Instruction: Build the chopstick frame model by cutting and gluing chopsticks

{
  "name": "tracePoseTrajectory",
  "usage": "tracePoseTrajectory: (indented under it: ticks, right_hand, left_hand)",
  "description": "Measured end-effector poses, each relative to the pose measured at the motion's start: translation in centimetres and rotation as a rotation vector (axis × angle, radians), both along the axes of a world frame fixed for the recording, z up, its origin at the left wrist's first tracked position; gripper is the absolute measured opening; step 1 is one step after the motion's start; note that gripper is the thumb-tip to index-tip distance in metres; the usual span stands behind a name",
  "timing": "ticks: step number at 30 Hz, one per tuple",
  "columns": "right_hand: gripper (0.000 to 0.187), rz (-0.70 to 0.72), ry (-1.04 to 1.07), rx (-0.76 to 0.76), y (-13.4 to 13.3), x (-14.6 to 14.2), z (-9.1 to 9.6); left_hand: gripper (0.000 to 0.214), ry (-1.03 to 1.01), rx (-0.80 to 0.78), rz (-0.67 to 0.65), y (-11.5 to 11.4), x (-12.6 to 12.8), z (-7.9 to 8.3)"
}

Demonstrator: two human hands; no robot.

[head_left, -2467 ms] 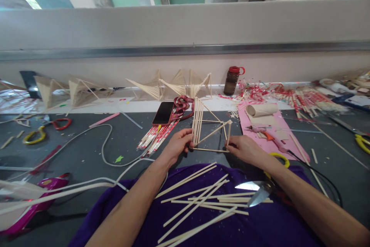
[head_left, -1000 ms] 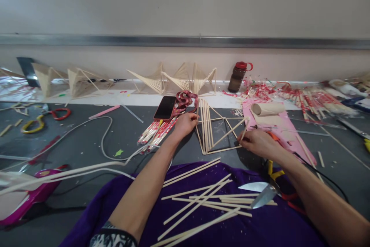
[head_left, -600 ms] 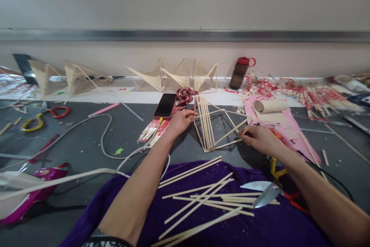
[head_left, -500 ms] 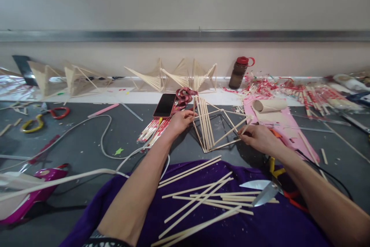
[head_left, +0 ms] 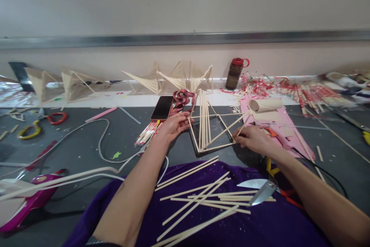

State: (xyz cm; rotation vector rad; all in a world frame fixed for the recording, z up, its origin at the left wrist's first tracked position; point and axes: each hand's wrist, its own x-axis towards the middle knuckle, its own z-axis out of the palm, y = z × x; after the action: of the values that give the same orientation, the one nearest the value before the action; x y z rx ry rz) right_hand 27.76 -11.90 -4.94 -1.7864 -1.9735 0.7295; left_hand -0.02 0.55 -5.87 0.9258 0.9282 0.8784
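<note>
Between my hands is a frame of thin wooden sticks (head_left: pixel 227 115), with several sticks fanned side by side across its left part. My left hand (head_left: pixel 177 125) grips its left corner with the fingertips. At the lower right corner my right hand (head_left: pixel 250 138) pinches the frame between thumb and fingers. Loose wooden sticks (head_left: pixel 199 200) lie crossed on the purple cloth (head_left: pixel 260 227) in front of me. Scissors (head_left: pixel 261 193) with open blades rest there, their handles partly behind my right forearm.
Behind the frame are a phone (head_left: pixel 162 107), a dark red ribbon (head_left: pixel 182 98) and a red-capped bottle (head_left: pixel 234 74). Finished-looking stick structures (head_left: pixel 173 79) stand along the wall. A cardboard tube (head_left: pixel 266 104) lies on pink sheet material (head_left: pixel 300 139). A white cord (head_left: pixel 101 143) crosses the left side.
The stick frame has tilted slightly and come down a little toward the table, with both hands still at its corners. The whole view has shifted slightly.
</note>
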Motion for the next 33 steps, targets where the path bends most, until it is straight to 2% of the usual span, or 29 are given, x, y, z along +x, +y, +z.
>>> tracePoseTrajectory:
  ticks: [4,9,14,19,24,29,33]
  right_hand:
    - [0.015,0.016,0.159,-0.068,0.1,-0.2,-0.3]
    - [0.014,0.014,0.299,-0.119,0.0,-0.4,-0.1]
    - [0.015,0.006,0.381,-0.142,-0.6,-1.1,1.0]
    - [0.017,0.02,0.429,-0.153,-1.1,-1.9,2.0]
    - [0.017,0.027,0.433,-0.158,-1.5,-2.6,2.4]
    - [0.015,0.067,0.465,-0.147,-1.8,-3.2,2.3]
    - [0.015,0.103,0.465,-0.123,-1.8,-3.5,2.0]
  left_hand:
    - [0.028,-0.036,0.005,0.019,0.0,0.3,-0.5]
    - [0.037,-0.058,0.094,0.097,-0.3,1.1,-0.8]
    - [0.039,-0.09,0.267,0.205,-0.8,1.6,-0.5]
    - [0.042,-0.018,0.448,0.318,-1.0,2.2,-0.4]
    - [0.037,-0.001,0.492,0.437,-1.3,2.8,-0.4]
    - [0.029,0.028,0.545,0.492,-1.5,3.0,-0.2]
    - [0.03,-0.002,0.524,0.533,-1.3,3.0,-0.3]
